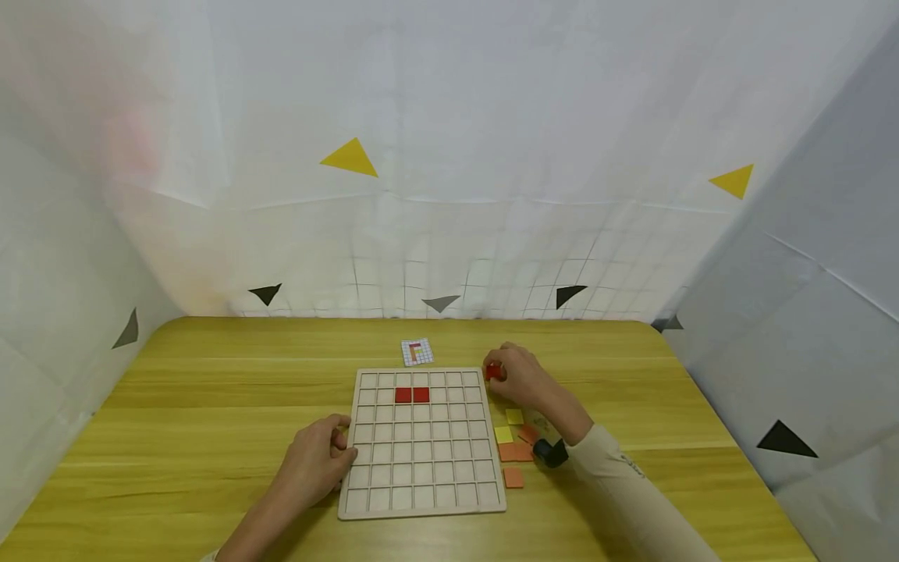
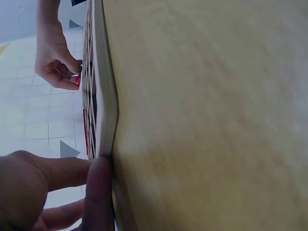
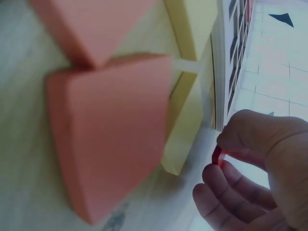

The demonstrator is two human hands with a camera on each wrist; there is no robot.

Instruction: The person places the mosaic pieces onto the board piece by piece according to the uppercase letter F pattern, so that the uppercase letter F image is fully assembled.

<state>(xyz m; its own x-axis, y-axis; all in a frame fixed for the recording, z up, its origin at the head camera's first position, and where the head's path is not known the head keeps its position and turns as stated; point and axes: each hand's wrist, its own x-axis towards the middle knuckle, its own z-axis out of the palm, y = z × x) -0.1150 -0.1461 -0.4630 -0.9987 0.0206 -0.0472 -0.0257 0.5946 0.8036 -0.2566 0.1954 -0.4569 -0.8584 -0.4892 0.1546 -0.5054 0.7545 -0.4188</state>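
Observation:
A wooden grid board (image 1: 400, 496) lies flat with two red square tiles (image 1: 411, 395) side by side in its second row from the far edge. My left hand (image 1: 316, 457) holds the board's left edge, thumb and finger meeting at the rim in the left wrist view. Beyond the board's far right corner, my right hand (image 1: 518, 376) pinches a red tile (image 3: 218, 156) between thumb and fingertips. Nearer me along the board's right side lie orange tiles (image 1: 513, 478) and yellow tiles (image 1: 503, 435), partly under the right wrist.
A small printed card (image 1: 417, 351) with a coloured pattern on a grid lies behind the board. The wooden table (image 1: 232, 406) is bounded by white sheeting (image 1: 449, 234) at the back and sides. A black wrist camera (image 1: 551, 453) sits on the right wrist, above the tiles.

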